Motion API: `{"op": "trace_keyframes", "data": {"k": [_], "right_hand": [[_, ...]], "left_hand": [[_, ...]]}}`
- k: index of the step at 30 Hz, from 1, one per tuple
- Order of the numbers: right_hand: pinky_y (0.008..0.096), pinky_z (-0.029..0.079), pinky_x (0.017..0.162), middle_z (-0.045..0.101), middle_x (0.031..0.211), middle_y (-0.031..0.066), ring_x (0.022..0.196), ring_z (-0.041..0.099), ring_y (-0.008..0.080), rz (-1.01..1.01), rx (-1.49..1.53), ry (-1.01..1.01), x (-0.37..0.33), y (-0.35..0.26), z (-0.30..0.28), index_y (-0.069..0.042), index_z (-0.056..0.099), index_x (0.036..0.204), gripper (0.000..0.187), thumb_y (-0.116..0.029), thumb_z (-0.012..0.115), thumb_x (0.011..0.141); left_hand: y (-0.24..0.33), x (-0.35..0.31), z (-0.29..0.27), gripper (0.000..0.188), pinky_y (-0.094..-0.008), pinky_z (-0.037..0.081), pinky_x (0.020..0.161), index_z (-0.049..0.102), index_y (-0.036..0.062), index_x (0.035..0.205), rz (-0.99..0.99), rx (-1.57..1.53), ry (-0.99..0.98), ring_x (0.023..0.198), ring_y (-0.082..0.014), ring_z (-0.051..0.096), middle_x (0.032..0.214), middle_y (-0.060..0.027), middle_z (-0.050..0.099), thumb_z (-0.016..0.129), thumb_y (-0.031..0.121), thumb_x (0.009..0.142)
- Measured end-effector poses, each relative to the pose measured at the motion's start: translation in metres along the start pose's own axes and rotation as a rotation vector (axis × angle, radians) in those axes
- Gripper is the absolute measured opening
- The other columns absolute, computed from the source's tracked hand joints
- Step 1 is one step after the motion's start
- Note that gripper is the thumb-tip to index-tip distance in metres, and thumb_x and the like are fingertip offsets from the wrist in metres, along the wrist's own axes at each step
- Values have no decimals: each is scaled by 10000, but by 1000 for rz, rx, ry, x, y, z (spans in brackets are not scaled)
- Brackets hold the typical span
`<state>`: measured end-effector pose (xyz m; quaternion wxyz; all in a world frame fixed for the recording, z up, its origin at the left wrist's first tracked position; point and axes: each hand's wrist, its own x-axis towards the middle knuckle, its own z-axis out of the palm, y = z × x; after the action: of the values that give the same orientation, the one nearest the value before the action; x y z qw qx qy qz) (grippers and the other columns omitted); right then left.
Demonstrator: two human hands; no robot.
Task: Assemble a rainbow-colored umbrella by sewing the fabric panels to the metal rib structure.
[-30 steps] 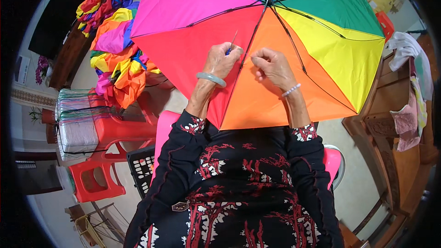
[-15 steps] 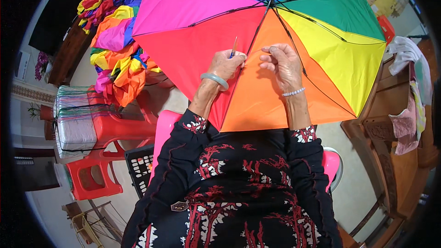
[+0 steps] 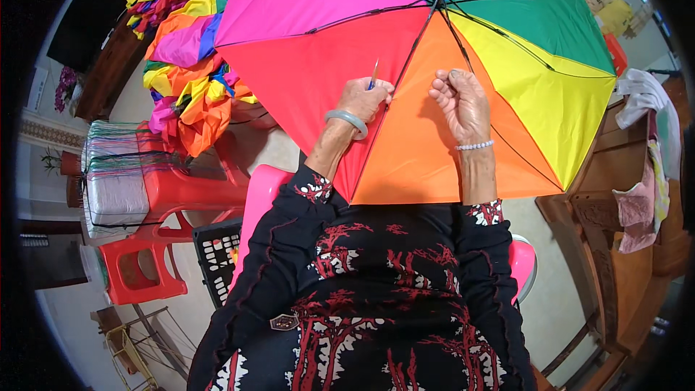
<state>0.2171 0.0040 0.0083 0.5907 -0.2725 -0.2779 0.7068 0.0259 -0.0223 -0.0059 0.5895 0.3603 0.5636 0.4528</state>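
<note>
A rainbow-coloured umbrella (image 3: 416, 137) lies spread over my lap, its inside with dark ribs toward me. My left hand (image 3: 360, 101) is closed, with its fingertips pinching the rib (image 3: 413, 52) at the seam of the red and orange panels. A thin pointed tool (image 3: 374, 75) with a blue part sticks up from the same hand; its kind is unclear. Above the orange panel, my right hand (image 3: 465, 107) is raised with the palm partly turned up. Its thumb and forefinger are pressed together, and whatever lies between them is too small to see.
Colourful folded cloth (image 3: 184, 72) is heaped at the left, near a white bundle with coloured strings (image 3: 116, 188) on a red plastic stool (image 3: 184, 188). A black plastic crate (image 3: 218, 261) stands beside my pink seat (image 3: 264, 195). Wooden furniture (image 3: 630, 275) with draped towels (image 3: 643, 203) is at the right.
My right hand has moved right, away from the left hand, and its fingers have curled in more. The left hand keeps its pinch at the rib. The umbrella has shifted slightly right.
</note>
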Motion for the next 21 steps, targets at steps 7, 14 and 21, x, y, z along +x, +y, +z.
{"op": "trace_keyframes", "data": {"k": [7,14,21], "right_hand": [[285,555,630,609,849,126,717,616,177,-187,-194,-9,-12,-54,19,18,548,961,129,-78,553,875],[262,527,592,601,802,95,670,605,152,-672,-703,182,-63,-149,38,30,571,922,113,-70,546,875],[327,465,528,611,714,119,602,597,229,-727,-1454,438,-46,-131,-31,-27,579,867,81,-85,522,868]], "left_hand": [[-29,17,9,256,-412,493,620,632,-14,793,261,1196,139,700,-347,633,737,-236,613,610,232,724],[18,48,-23,242,-422,511,663,640,-22,801,312,1569,-65,763,-372,627,796,-230,623,588,195,708],[74,65,-76,256,-410,509,639,657,-10,736,500,1820,276,731,-356,633,772,-213,631,608,241,727]]}}
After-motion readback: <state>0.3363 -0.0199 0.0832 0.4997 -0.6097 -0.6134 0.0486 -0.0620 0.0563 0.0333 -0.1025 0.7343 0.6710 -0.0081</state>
